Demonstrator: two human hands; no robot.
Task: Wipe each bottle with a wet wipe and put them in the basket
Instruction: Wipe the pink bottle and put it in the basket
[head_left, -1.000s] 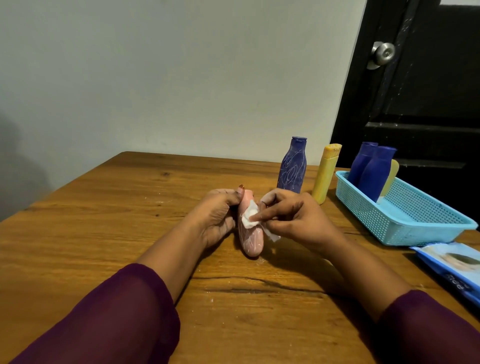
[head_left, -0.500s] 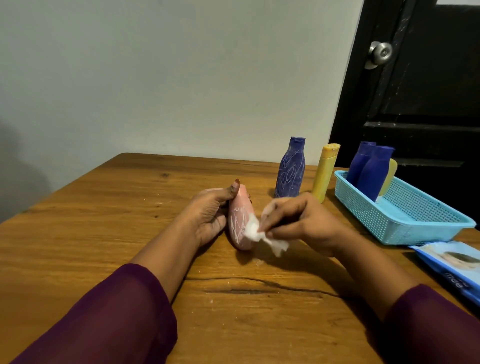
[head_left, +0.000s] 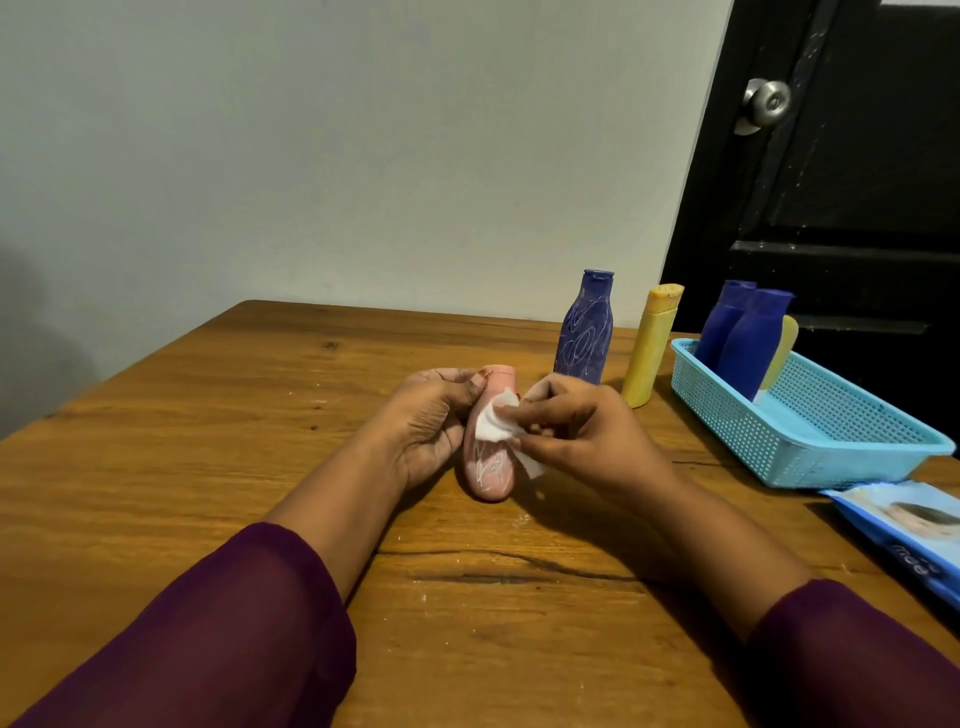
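The task looks roughly half done, judging by how things lie. The left hand (head_left: 431, 423) curls round the pink bottle (head_left: 488, 473), thumb near its cap, and holds it tilted with its base towards the person, between the two hands and just above the surface (head_left: 208, 441). The right hand (head_left: 587, 436) pinches a white wet wipe (head_left: 493, 423) between thumb and fingertips and presses it against the bottle's upper side. White scribble marks show on the lower half of the pink bottle, so this one seems only partly cleaned.

Beyond the right hand stand a scribbled blue bottle (head_left: 584, 332) and a yellow bottle (head_left: 649, 348), both upright on the surface, just beside each other and outside the basket; the blue one carries white marks and both look yet to be wiped. Further out to the right of the right hand sits the light blue basket (head_left: 831, 431), which holds two plain blue bottles (head_left: 750, 348) and a pale yellow bottle (head_left: 782, 353), the last partly hidden behind them.

The count:
- six bottles in all: one pink, three blue, two yellow
- three in the basket, two waiting on the surface, one in the hands
- one basket
- one wipe in use
- one pack of wipes (head_left: 904, 525), lying flat to the right of the right hand, nearer the person than the basket

What is left: finish the pink bottle, put it in the basket, then do the same with the two standing ones
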